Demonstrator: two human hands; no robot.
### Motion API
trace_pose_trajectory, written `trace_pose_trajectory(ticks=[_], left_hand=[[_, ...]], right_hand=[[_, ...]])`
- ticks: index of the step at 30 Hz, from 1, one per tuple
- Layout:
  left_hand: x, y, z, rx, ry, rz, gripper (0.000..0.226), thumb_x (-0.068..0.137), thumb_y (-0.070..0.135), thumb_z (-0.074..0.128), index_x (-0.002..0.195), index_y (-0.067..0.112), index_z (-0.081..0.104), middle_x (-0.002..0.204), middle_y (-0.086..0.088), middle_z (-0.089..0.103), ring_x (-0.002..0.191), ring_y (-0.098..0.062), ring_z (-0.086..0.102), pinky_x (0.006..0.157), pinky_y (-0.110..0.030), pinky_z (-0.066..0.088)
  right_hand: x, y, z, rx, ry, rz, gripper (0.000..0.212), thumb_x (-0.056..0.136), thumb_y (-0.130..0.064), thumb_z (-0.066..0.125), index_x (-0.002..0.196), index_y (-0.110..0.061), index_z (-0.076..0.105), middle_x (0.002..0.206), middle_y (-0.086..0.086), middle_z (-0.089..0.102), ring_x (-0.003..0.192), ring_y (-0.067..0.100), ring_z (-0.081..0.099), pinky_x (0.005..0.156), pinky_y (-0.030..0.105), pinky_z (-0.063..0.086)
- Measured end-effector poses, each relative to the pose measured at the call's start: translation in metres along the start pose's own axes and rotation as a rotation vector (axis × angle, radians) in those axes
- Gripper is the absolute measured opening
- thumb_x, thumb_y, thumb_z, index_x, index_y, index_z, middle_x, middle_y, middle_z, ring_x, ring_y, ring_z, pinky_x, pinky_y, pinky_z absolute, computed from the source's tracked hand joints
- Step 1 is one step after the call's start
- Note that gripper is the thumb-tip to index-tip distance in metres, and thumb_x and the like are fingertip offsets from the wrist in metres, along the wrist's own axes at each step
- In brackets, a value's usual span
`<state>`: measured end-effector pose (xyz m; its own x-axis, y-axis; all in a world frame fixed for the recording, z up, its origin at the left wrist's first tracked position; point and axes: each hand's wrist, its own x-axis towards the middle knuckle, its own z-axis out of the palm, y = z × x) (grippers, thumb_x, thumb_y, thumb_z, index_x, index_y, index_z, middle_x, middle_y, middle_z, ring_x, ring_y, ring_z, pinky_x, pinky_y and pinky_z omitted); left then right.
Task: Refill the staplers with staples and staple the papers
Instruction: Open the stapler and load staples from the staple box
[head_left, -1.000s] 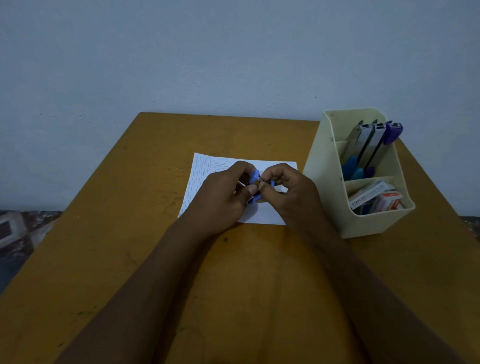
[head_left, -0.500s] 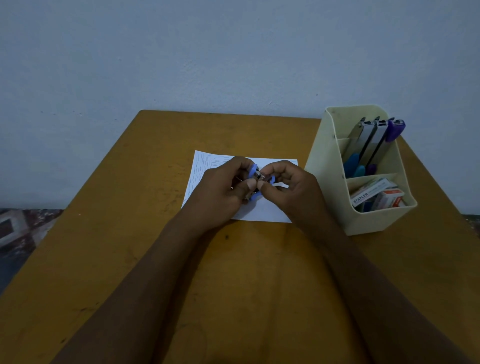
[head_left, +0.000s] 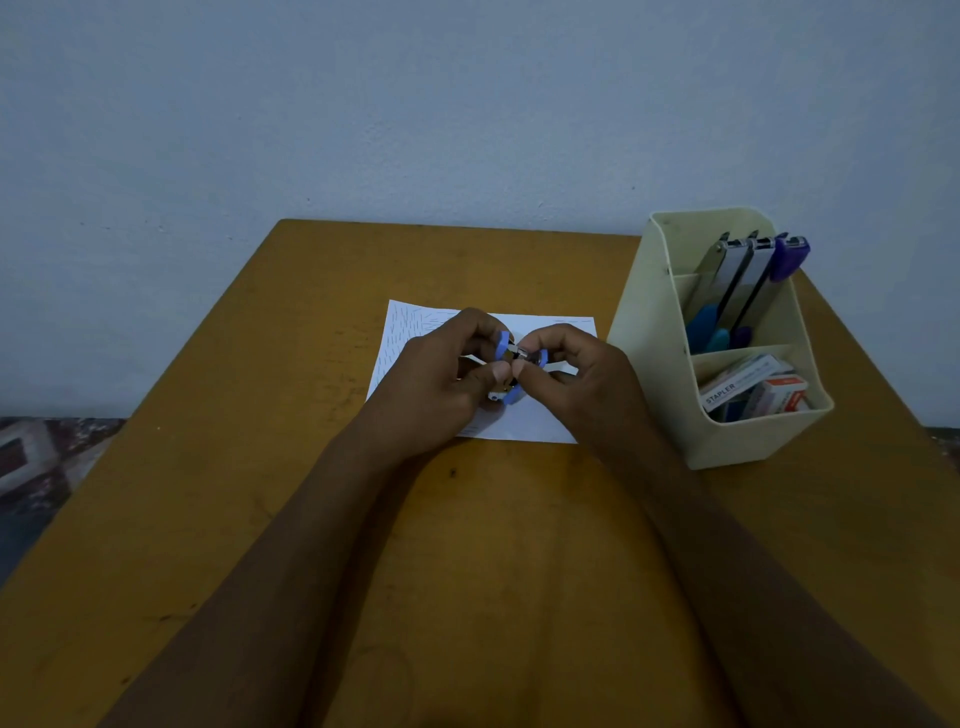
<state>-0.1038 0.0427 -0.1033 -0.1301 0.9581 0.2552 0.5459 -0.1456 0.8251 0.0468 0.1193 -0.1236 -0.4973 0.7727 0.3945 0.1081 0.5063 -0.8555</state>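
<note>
Looks like the refill step to me. The left hand (head_left: 441, 379) is wrapped round the little blue stapler (head_left: 508, 397), held just above the paper (head_left: 519, 428) mid-worktop (head_left: 311, 519). The right hand (head_left: 582, 379) pinches its shiny metal middle, fingers curled tight. Can't tell if a staple strip is in there. Long axis looks roughly 12-to-6, but I can't make out which end is the nose. Next, I'd guess: seat the strip square, then snap it shut. Spare staple boxes (head_left: 779, 395) sit in the organiser (head_left: 654, 364) at 3 o'clock.
</note>
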Motion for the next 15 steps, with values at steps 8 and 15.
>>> trace_pose_trajectory(ticks=[8,15], left_hand=[[-0.0012,0.0029,-0.0008,-0.076,-0.044,0.014,0.014,0.097,0.012,0.053,0.11,0.011,0.057,0.096,-0.006,0.067,0.084,-0.019,0.069,0.081,-0.045,0.056],[-0.0003,0.0045,-0.0025,-0.005,0.019,0.085,0.027,0.094,0.025,0.057,0.12,0.018,0.062,0.091,-0.006,0.069,0.079,-0.018,0.068,0.075,-0.04,0.056]], right_hand=[[-0.0001,-0.0039,0.0005,0.005,-0.017,-0.003,0.015,0.082,-0.003,0.063,0.082,-0.017,0.057,0.082,-0.012,0.058,0.081,0.0,0.055,0.066,0.019,0.051],[0.0014,-0.0002,-0.0002,0.01,-0.042,-0.013,0.009,0.087,-0.01,0.063,0.092,-0.017,0.061,0.088,-0.009,0.062,0.086,0.007,0.06,0.073,0.02,0.054]])
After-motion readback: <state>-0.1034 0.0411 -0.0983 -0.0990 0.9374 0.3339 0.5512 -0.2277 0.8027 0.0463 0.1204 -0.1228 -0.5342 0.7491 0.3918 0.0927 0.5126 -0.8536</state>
